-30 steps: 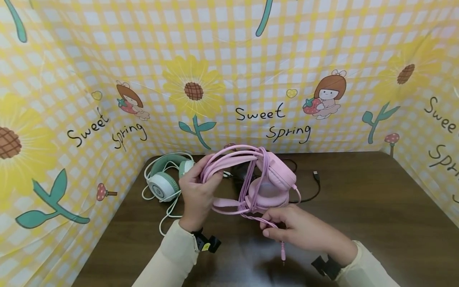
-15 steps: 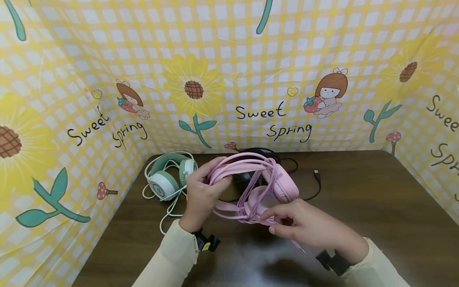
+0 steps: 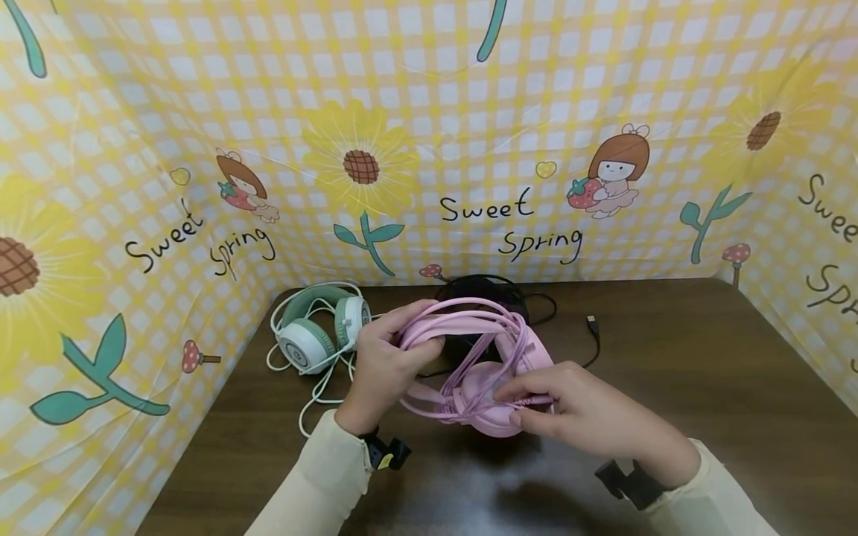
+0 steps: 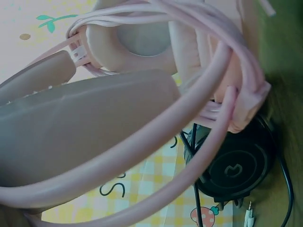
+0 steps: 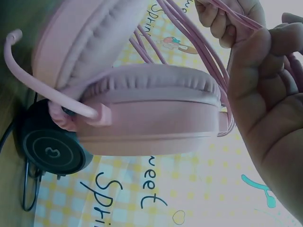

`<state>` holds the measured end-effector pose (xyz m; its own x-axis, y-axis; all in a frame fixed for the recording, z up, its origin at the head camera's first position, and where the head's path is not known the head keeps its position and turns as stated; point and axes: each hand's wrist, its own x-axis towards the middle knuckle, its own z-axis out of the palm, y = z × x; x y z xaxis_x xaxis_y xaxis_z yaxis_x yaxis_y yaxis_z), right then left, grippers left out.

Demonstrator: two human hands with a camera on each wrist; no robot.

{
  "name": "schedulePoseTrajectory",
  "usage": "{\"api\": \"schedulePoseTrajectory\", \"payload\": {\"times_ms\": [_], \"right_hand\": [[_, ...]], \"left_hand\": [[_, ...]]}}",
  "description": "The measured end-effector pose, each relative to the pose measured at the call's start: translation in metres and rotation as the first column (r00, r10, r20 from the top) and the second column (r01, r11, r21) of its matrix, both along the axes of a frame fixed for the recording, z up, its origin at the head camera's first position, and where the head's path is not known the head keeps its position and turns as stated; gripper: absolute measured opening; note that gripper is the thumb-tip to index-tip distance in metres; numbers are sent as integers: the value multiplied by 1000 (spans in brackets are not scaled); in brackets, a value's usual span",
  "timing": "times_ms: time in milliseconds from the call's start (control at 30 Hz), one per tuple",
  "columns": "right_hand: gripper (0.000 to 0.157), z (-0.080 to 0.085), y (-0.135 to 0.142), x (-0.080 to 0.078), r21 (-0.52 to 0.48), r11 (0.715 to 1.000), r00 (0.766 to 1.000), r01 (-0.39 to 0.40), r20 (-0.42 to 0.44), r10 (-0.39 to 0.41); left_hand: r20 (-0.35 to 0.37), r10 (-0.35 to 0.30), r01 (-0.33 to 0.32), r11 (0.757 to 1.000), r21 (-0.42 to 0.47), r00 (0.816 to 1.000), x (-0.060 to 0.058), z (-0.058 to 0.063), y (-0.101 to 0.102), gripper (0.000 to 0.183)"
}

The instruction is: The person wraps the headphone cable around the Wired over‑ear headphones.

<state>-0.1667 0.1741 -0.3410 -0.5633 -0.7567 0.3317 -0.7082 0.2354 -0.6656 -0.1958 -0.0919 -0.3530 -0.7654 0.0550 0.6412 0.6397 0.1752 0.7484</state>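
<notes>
Pink headphones (image 3: pixel 494 427) are held up over the table, bundled with loops of their own cable (image 3: pixel 515 350). My left hand (image 3: pixel 383 368) grips the headband from the left, thumb underneath. From the right, my right hand (image 3: pixel 590 409) pinches the cable's free end close beside the lower ear cup. In the right wrist view the ear cups (image 5: pixel 151 125) have a short microphone boom (image 5: pixel 47 92), and the right fingers (image 5: pixel 284 40) hold a cable strand near the left hand (image 5: pixel 218 23). The left wrist view shows the padded headband (image 4: pixel 104 127) close up.
White and green headphones (image 3: pixel 304 348) with white cables lie at the table's back left. Black headphones (image 4: pixel 234 165) sit behind the pink pair. Their black cable leads right, toward a USB plug (image 3: pixel 592 324). A checked cloth (image 3: pixel 429 149) rises behind the wooden table (image 3: pixel 704 394).
Both hands have shifted right with the pink headphones, whose ear cups have tipped lower. My right hand has risen, bringing the hanging cable end up against the bundle.
</notes>
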Motion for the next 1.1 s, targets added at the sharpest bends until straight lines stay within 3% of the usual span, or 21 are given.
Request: {"api": "schedulePoseTrajectory", "payload": {"times_ms": [333, 733, 967, 1100], "right_hand": [[17, 1, 0, -2, -36, 999, 999, 1, -32, -2], [14, -4, 3, -6, 0, 998, 998, 59, -26, -59], [17, -4, 7, -7, 17, 981, 980, 194, -39, -193], [22, -6, 9, -8, -25, 970, 968, 242, -57, -243]], "left_hand": [[130, -49, 54, 998, -37, 990, 4, 0, 2, 39], [144, -35, 49, 994, -96, 989, 6, 1, -1, 41], [152, -72, 96, 983, -158, 986, 7, 4, -2, 41], [176, -82, 114, 978, -177, 981, 8, 6, -1, 42]]}}
